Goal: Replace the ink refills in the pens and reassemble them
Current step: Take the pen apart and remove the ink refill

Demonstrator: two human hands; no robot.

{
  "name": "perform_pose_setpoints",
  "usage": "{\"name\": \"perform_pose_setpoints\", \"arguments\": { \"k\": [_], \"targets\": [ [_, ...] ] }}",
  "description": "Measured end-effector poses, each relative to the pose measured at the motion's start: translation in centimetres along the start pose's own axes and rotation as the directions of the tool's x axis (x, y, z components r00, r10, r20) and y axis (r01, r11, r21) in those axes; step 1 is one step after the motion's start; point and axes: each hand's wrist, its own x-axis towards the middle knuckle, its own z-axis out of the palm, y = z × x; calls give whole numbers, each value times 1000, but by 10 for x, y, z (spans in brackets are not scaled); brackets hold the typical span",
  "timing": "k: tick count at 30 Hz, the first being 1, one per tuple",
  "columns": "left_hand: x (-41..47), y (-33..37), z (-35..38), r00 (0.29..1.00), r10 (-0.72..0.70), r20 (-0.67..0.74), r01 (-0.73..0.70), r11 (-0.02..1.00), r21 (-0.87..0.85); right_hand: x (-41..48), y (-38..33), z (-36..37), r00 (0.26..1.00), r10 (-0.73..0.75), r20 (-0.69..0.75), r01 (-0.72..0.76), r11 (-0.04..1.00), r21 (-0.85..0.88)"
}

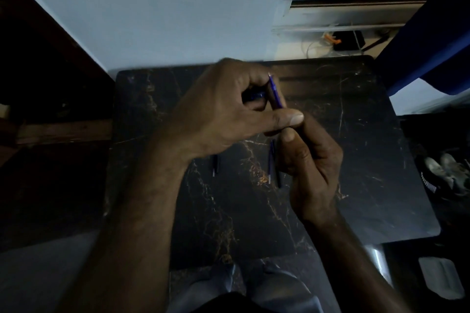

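Black marble-look desk [330, 160] with gold veining fills the centre of frame, dim lighting throughout. Pale wall [152, 7] across the upper left and centre, white slatted shelf or louvre [343, 12] upper right, blue fabric [432, 46] at the far right edge. Both forearms come in from the bottom and meet above the desk's middle. Left hand [223, 109] is closed, fingers curled, thumb stretched out to the right and pressing against the right hand; something dark blue sits inside its curled fingers, too shadowed to identify. Right hand [310, 160] is closed in a fist just below and right of the left, thumb tip touching the left thumb. Blue ink refill [275, 91] sticks up tilted between the two hands, tip pointing to the upper part of frame, lower end hidden behind the left thumb; cannot tell which hand actually pinches it. On the desk under the hands: one pen part [271, 165] lying lengthwise just left of the right hand, a darker piece close beside it, and another pen part [215, 165] peeking out below the left wrist. Both are partly hidden and blurred.
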Motion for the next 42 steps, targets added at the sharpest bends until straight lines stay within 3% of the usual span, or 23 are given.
{"name": "perform_pose_setpoints", "arguments": {
  "k": [4, 7, 10, 14, 17, 19, 23, 25, 30, 35, 42],
  "targets": [
    [-6, 1, 12, 1000, 25, 11, -24, 999, -27, 2, 5, 7, 994, 48, -94, -45, 998, 38],
    [-9, -3, 14, 994, -48, -95, 21, 962, -271, 2, 12, 8, 992, 90, -85, -84, 993, 77],
    [-7, -10, 16, 978, -51, -203, -11, 956, -292, 1, 17, 10, 990, 117, -76, -109, 989, 102],
    [-6, -9, 26, 990, -2, -143, -35, 966, -257, 2, 19, 14, 988, 124, -96, -112, 986, 122],
    [-8, -16, 31, 985, -87, -149, 20, 915, -403, 4, 18, 16, 990, 98, -106, -85, 989, 122],
    [-10, -17, 33, 982, -123, -141, 30, 848, -529, 4, 19, 16, 988, 102, -113, -87, 988, 128],
    [-3, -20, 38, 907, -354, -228, 1, 543, -840, 0, 26, 15, 982, 132, -134, -114, 985, 129],
    [-1, -22, 40, 877, -424, -228, -17, 445, -895, -5, 29, 15, 976, 156, -150, -141, 984, 105],
    [1, -19, 42, 884, -416, -211, -89, 293, -952, -10, 33, 17, 963, 174, -205, -182, 983, -23],
    [5, -14, 44, 878, -411, -245, -134, 280, -951, -5, 32, 18, 953, 169, -250, -195, 977, -86],
    [5, -15, 43, 875, -382, -296, -151, 366, -918, 0, 32, 18, 963, 146, -224, -165, 984, -65]
  ]
}}
